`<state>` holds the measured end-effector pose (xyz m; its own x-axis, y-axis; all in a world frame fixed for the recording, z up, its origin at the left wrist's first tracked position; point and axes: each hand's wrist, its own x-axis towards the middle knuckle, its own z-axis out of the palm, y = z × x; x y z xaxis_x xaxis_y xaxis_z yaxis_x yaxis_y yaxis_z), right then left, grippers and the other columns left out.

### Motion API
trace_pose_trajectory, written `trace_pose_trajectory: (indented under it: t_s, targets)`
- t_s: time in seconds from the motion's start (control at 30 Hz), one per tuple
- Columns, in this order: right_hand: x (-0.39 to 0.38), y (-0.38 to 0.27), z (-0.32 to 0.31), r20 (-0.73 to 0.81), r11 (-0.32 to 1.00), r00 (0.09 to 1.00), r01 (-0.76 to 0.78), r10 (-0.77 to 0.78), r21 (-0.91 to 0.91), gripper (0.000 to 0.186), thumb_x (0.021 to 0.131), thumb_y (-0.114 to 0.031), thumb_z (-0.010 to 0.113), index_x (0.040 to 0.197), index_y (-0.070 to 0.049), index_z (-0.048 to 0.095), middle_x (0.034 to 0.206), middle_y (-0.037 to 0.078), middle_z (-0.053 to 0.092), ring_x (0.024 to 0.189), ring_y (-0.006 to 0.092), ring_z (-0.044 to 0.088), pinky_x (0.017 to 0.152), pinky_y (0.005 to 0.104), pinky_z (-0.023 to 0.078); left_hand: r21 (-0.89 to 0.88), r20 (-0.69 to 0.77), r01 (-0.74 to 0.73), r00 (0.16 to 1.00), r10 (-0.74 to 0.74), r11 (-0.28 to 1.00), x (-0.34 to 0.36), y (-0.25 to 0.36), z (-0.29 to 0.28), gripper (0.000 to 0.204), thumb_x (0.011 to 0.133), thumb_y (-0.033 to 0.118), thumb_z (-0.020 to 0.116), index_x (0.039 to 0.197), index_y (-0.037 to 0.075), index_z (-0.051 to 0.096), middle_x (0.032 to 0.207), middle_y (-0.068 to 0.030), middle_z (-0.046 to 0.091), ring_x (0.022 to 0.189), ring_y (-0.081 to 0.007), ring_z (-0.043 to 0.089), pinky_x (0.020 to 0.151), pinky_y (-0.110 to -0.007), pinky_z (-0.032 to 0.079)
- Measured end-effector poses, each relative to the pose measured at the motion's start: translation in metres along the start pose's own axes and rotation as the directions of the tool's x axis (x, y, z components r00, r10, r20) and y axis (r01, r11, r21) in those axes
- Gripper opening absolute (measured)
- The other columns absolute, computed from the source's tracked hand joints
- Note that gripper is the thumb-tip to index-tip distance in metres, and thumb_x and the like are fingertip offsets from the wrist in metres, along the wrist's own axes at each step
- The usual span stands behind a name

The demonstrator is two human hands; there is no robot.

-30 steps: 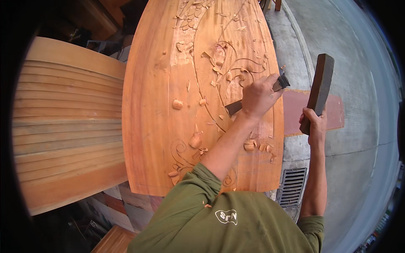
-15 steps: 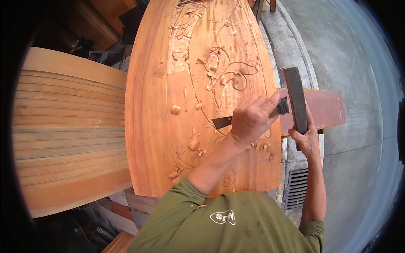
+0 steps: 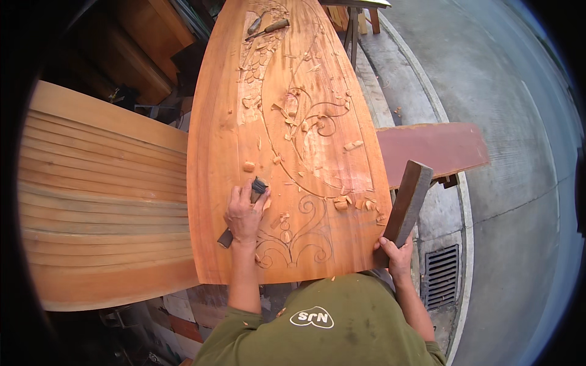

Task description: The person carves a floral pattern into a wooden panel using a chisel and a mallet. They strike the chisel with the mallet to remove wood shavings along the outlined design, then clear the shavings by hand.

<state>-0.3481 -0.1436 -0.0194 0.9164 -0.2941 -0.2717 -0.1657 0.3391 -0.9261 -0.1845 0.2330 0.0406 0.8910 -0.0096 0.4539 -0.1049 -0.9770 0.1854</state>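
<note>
The chisel [image 3: 225, 238] slants through the curled fingers [image 3: 236, 198] of the left hand [image 3: 244, 218], left of centre over the carved panel [image 3: 213, 152]. Lower right, the right hand [image 3: 400, 256] clasps the lower end of a dark block [image 3: 408, 204]; both forearms [image 3: 245, 277] extend from the bottom edge.

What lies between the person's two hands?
In the head view, a stretch of wooden panel lies between the left hand and right hand, bearing curling lines and a few shavings.
</note>
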Motion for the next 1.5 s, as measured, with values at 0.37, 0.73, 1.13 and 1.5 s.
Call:
trace_pose_trajectory:
  t_s: [0.37,0.73,1.13,1.5]
  targets:
    - [-0.005,-0.014,0.027,0.140,0.792,0.950,0.310,-0.279,-0.527,0.107,0.088,-0.019,0.093,0.176,-0.012,0.034,0.128,0.019,0.077,0.100,0.0303,0.078,0.089,0.0408,0.064,0.138,-0.121,-0.055,0.990,0.072,0.989,0.002,-0.011,0.003,0.061,0.093,0.049,0.087,0.139,0.012,0.075,0.115,-0.0092,0.073,0.106,-0.0327,0.067,0.094,-0.046,0.058]
    - [-0.023,-0.029,0.075,0.529,0.107,0.836,0.545,-0.147,-0.832,0.111,0.078,-0.043,0.097,0.173,-0.020,0.044,0.109,0.012,0.070,0.098,0.0336,0.072,0.083,0.0463,0.059,0.107,-0.076,-0.020,0.997,0.028,0.994,0.004,-0.012,0.005,0.063,0.098,0.050,0.080,0.147,0.010,0.070,0.123,-0.0118,0.071,0.110,-0.0337,0.066,0.097,-0.047,0.056]
    - [-0.019,-0.063,0.090,0.454,0.310,0.810,0.568,-0.371,-0.762,0.093,0.096,-0.064,0.078,0.165,-0.007,0.054,0.134,0.020,0.068,0.124,0.0349,0.067,0.108,0.0482,0.053,0.041,-0.040,-0.040,0.998,0.041,0.998,0.006,-0.012,0.001,0.063,0.097,0.044,0.083,0.149,0.011,0.068,0.133,-0.0099,0.069,0.125,-0.0340,0.063,0.107,-0.050,0.054]
    - [-0.050,-0.240,0.279,0.268,0.350,0.351,0.195,-0.897,0.916,0.046,0.111,-0.034,0.073,0.133,0.007,0.076,0.128,0.022,0.068,0.100,0.0264,0.072,0.089,0.0338,0.061,0.018,0.030,-0.080,0.996,0.079,0.997,0.005,-0.013,0.004,0.059,0.098,0.036,0.083,0.151,0.014,0.068,0.141,-0.0123,0.069,0.130,-0.0355,0.062,0.111,-0.050,0.052]
